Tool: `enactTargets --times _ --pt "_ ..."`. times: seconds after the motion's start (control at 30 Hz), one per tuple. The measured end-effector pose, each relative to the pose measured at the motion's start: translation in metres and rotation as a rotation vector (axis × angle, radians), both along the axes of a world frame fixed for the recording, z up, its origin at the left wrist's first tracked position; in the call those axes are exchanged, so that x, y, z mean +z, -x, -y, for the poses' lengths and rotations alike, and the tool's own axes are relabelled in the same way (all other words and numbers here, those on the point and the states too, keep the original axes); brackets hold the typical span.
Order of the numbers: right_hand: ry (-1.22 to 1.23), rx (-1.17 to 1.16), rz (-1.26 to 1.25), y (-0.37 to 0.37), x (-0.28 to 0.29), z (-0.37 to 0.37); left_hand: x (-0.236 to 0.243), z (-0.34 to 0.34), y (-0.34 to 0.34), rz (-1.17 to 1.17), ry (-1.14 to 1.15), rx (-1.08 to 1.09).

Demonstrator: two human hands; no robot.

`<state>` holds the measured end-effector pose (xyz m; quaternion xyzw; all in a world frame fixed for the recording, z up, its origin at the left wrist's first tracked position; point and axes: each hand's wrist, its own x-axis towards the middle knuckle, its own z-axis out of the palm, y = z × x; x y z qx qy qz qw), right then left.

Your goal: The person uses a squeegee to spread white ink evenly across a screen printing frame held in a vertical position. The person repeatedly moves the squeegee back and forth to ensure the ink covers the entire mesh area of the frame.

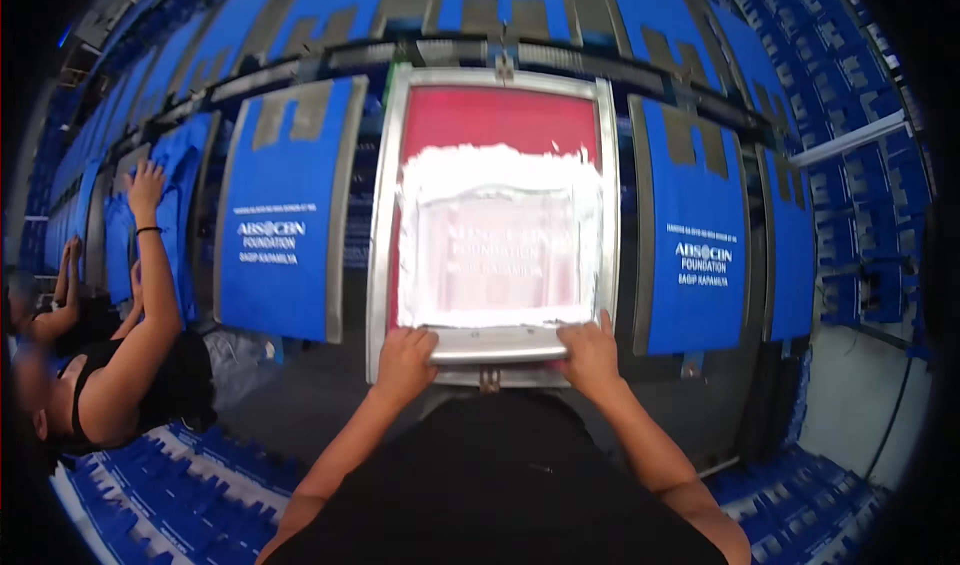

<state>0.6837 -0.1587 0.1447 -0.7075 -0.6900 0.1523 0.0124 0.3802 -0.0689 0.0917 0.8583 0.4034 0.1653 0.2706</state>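
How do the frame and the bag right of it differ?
The frame is silver around red and white; the bag, blue with white print. The frame looks wider than the bag. Left hand and right hand are at the frame's near end, neither on the bag. Both things look roughly rectangular.

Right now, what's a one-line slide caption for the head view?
Left hand and right hand hold a pale bar across a framed screen smeared white.
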Motion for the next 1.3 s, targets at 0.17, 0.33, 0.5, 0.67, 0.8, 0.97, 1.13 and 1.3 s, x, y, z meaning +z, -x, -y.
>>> enactTargets --times 0.17,0.33,0.5,0.67,0.8,0.97,1.13,1.3 --pt "-0.009 0.035 0.174 -0.050 -0.049 -0.103 -0.025 -0.117 -0.043 -0.207 -0.016 0.058" --pt "-0.047 0.061 0.205 -0.086 -0.026 -0.234 0.003 -0.234 -0.084 -0.227 -0.052 0.091" --pt "0.258 0.007 0.172 -0.041 0.023 -0.122 0.021 -0.136 -0.038 -0.362 0.122 0.005" --pt "0.060 -0.021 -0.007 -0.009 -0.005 -0.007 -0.006 -0.018 -0.009 -0.025 -0.045 -0.023" --pt "0.001 0.026 0.211 -0.053 -0.035 -0.115 -0.014 -0.130 -0.053 -0.216 -0.019 0.064" --pt "0.071 -0.005 0.151 -0.082 -0.007 -0.215 0.012 -0.224 -0.090 -0.292 0.035 0.039" --pt "0.294 0.034 0.129 -0.036 0.019 -0.089 0.013 -0.099 -0.023 -0.300 0.087 0.004" --pt "-0.014 -0.029 0.019 -0.018 -0.015 -0.035 -0.007 -0.051 -0.021 -0.067 -0.010 0.016"
